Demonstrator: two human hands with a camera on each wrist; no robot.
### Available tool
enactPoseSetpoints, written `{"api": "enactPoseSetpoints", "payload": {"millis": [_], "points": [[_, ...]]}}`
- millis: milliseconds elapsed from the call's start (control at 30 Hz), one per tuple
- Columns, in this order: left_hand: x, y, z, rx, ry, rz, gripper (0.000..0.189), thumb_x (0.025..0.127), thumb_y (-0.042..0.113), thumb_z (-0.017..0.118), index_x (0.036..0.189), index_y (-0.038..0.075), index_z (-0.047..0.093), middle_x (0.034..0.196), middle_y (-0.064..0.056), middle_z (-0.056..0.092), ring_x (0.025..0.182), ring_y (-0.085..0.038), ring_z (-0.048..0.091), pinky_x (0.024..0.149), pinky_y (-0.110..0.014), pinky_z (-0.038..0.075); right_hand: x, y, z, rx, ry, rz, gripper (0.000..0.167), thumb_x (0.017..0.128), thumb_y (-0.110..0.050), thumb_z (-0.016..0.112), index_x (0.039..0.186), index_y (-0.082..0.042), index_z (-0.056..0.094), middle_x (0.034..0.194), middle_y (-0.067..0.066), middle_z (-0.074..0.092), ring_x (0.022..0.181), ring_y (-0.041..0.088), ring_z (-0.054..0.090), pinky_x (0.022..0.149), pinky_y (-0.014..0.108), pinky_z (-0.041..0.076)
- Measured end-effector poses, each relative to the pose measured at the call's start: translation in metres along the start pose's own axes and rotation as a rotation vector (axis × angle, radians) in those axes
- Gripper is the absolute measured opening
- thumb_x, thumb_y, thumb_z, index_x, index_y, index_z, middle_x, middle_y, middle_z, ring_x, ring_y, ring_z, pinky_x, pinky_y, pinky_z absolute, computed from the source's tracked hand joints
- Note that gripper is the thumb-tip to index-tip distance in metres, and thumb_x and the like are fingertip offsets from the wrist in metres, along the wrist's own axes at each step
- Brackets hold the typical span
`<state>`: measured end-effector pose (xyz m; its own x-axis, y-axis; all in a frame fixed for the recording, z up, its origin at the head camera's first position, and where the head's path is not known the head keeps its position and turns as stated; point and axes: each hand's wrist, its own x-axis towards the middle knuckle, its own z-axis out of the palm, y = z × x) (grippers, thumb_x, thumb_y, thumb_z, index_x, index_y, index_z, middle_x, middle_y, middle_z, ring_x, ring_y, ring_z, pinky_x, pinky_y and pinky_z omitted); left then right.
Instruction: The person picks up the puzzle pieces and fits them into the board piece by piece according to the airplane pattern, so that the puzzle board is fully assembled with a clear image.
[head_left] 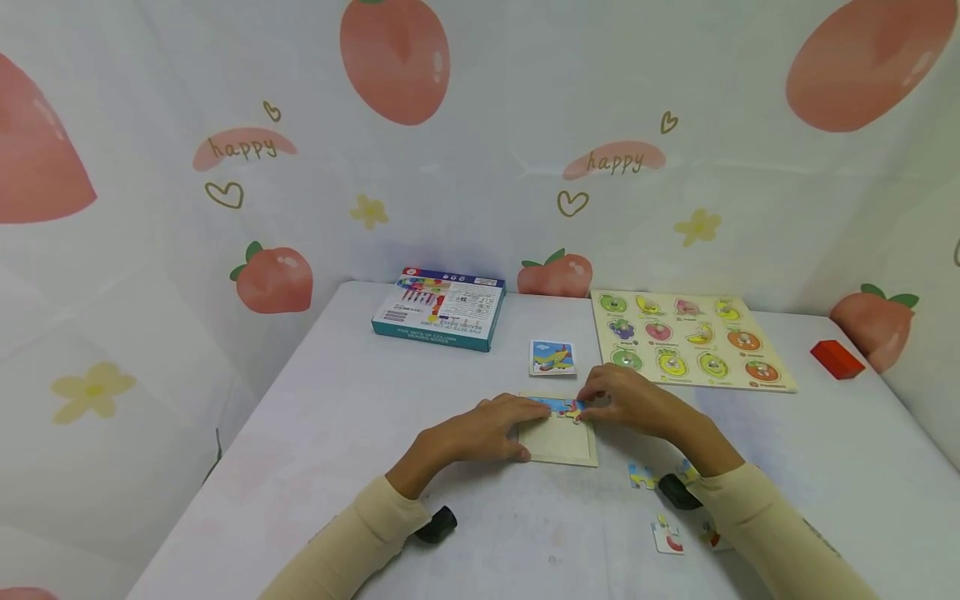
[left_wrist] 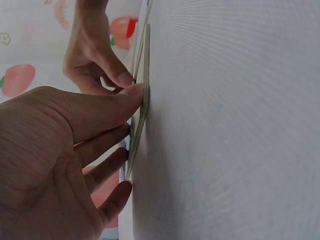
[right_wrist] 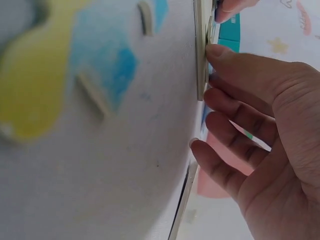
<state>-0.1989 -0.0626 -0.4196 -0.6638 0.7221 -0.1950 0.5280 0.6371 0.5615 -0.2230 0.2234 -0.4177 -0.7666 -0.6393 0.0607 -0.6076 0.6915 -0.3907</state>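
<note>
A small wooden puzzle tray [head_left: 558, 446] lies flat on the white table, with blue jigsaw pieces [head_left: 551, 404] along its far side. My left hand [head_left: 491, 429] holds the tray at its left side, thumb by the near left edge and index finger over the pieces. At the tray's far right corner, my right hand [head_left: 626, 400] pinches a colourful puzzle piece [head_left: 574, 413] between thumb and fingers; the fingertips partly hide it. Several loose puzzle pieces [head_left: 667, 535] lie by my right forearm, some partly covered by the sleeve and the dark wrist camera.
Behind the tray lies a picture card [head_left: 552, 357] showing a yellow plane. A teal and white box [head_left: 438, 308] stands at the back left. Toward the back right are a fruit puzzle board [head_left: 693, 342] and a red block [head_left: 837, 359]. A fruit-patterned cloth hangs behind.
</note>
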Motion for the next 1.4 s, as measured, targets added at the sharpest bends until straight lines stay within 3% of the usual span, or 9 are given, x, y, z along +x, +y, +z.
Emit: {"api": "enactPoseSetpoints", "payload": {"millis": [1100,1400], "points": [[0.001,0.0022,0.0002,0.002,-0.001,-0.011,0.067,0.098,0.021,0.077,0.159,0.022,0.051,0.165,0.008,0.046,0.153,-0.019,0.038,0.121,-0.05,0.034,0.0005,-0.0027,-0.0006,-0.004,-0.022,0.031,0.016,0.094,-0.026,0.082,0.104,-0.014,0.084,0.098,-0.009,0.069,0.091,0.009,0.058,0.083,0.034,0.052],[0.0065,0.0083,-0.0009,0.026,0.003,0.03,0.073,0.094,0.011,0.08,0.16,0.023,0.05,0.164,0.009,0.047,0.151,-0.017,0.039,0.116,-0.046,0.038,0.0007,-0.0065,-0.0004,0.008,-0.012,0.03,0.015,0.093,-0.023,0.083,0.104,-0.012,0.085,0.097,-0.008,0.07,0.09,0.01,0.059,0.081,0.031,0.052]]}}
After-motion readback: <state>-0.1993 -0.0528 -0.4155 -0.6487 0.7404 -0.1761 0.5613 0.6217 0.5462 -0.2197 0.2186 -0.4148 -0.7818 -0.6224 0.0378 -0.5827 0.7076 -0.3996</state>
